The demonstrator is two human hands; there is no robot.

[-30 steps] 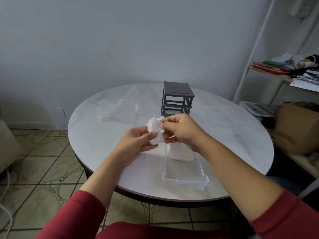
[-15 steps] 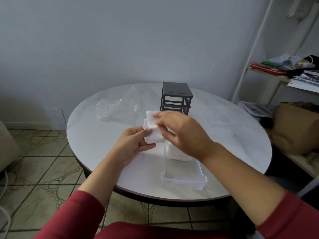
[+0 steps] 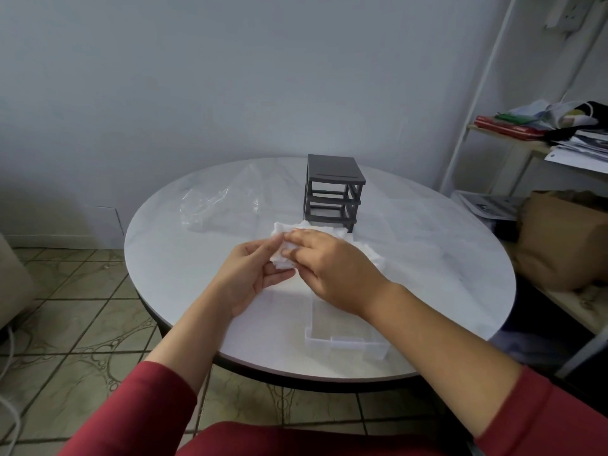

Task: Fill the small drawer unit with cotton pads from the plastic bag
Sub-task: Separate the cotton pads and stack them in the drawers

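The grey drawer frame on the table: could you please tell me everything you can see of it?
The grey drawer frame is a boxy, dark grey rack, plastic by the look, with a flat top and three open slots, none holding a drawer. It stands upright on the far middle of the round white table, right of the clear plastic bag. The cotton pads show in front of its base; whether they touch it is unclear.

looks like a home room to me: patterned floor tiles (image 3: 82, 324), small round marble-top desk (image 3: 171, 258) by a plain painted wall (image 3: 197, 77), open shelf (image 3: 519, 143) piled with papers (image 3: 579, 146), brown paper bag (image 3: 559, 238), wall socket (image 3: 566, 11).
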